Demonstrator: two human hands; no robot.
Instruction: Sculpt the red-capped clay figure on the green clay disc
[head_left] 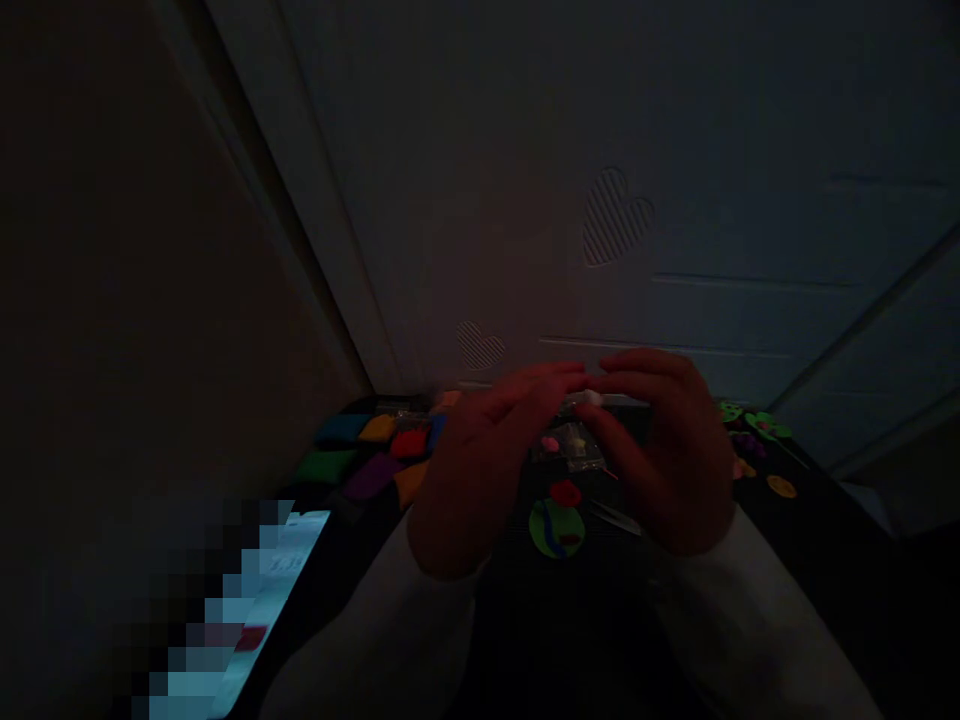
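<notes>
In dim light, my left hand (480, 465) and my right hand (664, 450) are raised over a dark table, fingertips meeting or nearly so. A small white lump, apparently modelling clay (591, 398), sits between the thumb and fingers of my right hand. My left hand's fingers are stretched out toward it; whether they touch the lump is unclear. Below the hands lies a flat green clay disc (556, 529) with a blue strip and a dark reddish piece on it. A red clay piece (565, 493) lies just behind the disc.
Several coloured clay blocks, including a purple one (371, 477), lie at the left. Small clear bags (577, 447) and a slim pale tool (615, 517) are in the middle. Green clay shapes (766, 426) and a yellow disc (781, 486) lie right. A lit screen (277, 590) stands lower left.
</notes>
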